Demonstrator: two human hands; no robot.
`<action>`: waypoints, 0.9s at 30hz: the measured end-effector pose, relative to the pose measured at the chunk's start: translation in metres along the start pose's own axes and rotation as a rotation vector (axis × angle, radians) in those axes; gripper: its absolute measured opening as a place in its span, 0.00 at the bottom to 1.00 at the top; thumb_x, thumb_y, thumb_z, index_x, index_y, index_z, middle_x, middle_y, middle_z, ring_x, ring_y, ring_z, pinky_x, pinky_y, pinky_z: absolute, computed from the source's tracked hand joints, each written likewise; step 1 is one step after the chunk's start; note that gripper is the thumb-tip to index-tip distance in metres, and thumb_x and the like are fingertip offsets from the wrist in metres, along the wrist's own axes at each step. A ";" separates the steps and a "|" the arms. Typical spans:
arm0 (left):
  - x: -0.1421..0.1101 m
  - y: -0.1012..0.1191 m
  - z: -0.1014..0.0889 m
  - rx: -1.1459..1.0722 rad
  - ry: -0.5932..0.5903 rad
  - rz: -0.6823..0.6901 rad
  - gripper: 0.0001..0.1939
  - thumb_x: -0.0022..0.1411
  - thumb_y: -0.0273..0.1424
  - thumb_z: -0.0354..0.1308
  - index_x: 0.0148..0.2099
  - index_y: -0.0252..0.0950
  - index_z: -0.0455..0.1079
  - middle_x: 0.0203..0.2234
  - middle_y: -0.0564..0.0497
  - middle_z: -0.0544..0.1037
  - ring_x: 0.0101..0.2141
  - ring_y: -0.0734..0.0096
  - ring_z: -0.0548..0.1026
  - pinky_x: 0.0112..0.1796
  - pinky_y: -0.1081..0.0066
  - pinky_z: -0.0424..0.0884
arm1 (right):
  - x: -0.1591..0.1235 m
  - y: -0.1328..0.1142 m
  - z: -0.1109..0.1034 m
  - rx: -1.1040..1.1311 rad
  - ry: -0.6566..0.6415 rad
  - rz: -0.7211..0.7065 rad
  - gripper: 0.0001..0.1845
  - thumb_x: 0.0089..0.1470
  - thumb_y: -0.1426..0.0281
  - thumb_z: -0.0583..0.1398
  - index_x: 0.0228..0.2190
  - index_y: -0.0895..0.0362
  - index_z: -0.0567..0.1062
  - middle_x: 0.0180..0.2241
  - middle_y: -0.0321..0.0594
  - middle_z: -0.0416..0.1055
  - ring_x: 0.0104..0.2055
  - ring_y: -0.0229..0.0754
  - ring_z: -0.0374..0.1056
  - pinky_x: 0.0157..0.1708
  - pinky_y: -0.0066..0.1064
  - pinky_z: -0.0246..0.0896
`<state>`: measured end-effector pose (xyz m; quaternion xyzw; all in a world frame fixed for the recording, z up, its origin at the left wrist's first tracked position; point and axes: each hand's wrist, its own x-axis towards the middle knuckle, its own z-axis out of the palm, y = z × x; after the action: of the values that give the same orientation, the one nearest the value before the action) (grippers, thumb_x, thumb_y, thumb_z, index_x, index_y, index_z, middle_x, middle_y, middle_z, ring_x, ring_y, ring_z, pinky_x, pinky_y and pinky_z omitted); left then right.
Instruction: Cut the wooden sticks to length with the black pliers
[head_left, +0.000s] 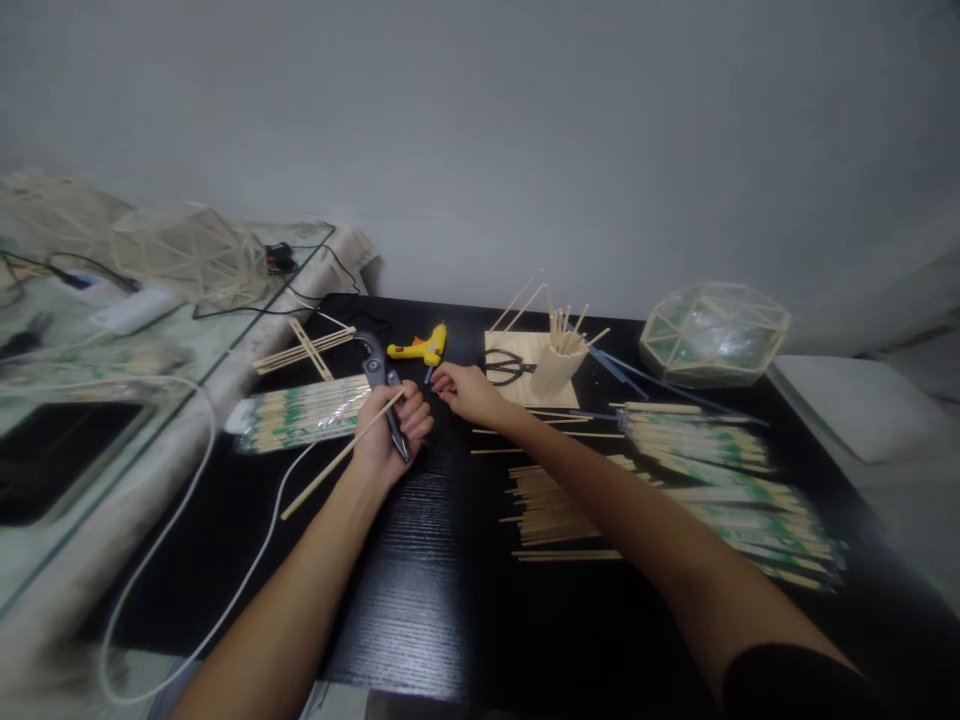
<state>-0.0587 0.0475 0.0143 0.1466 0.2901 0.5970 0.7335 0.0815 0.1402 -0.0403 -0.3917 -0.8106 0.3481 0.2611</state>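
The left hand (391,430) is wrapped round a cutter (377,368) and a stick (330,468); near the glue gun (426,348), the right hand (466,394) is half-curled, its grip I can't tell

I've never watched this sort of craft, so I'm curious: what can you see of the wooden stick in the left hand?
The wooden stick is thin, straight and pale tan, apparently bare wood or bamboo, with no visible break. The left hand grips it near its upper end, alongside a grey plier-like tool; whether stick and tool touch is unclear. It slants, its longer free part pointing toward the picture's lower left, over the black tabletop.
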 end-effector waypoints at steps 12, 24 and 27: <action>0.004 -0.005 -0.004 0.006 -0.004 -0.026 0.07 0.55 0.26 0.53 0.26 0.35 0.60 0.15 0.60 0.54 0.14 0.83 0.53 0.16 0.79 0.53 | 0.008 0.005 0.002 -0.012 0.009 0.043 0.11 0.54 0.84 0.63 0.39 0.61 0.77 0.34 0.41 0.80 0.37 0.38 0.77 0.40 0.26 0.68; 0.003 -0.015 -0.005 0.078 -0.075 -0.080 0.10 0.54 0.27 0.58 0.24 0.34 0.61 0.15 0.61 0.55 0.15 0.84 0.52 0.16 0.79 0.54 | 0.005 0.003 0.000 -0.172 -0.031 -0.029 0.10 0.57 0.84 0.60 0.40 0.62 0.76 0.37 0.45 0.79 0.41 0.42 0.73 0.44 0.30 0.63; 0.002 -0.016 -0.003 0.084 -0.085 -0.095 0.09 0.54 0.27 0.58 0.25 0.34 0.61 0.15 0.61 0.55 0.15 0.84 0.52 0.16 0.79 0.53 | 0.003 0.001 -0.003 -0.183 -0.028 -0.065 0.11 0.58 0.85 0.58 0.41 0.63 0.76 0.38 0.46 0.78 0.43 0.43 0.73 0.46 0.33 0.63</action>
<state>-0.0479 0.0448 0.0023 0.1884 0.2899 0.5421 0.7659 0.0825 0.1443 -0.0388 -0.3826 -0.8549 0.2693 0.2241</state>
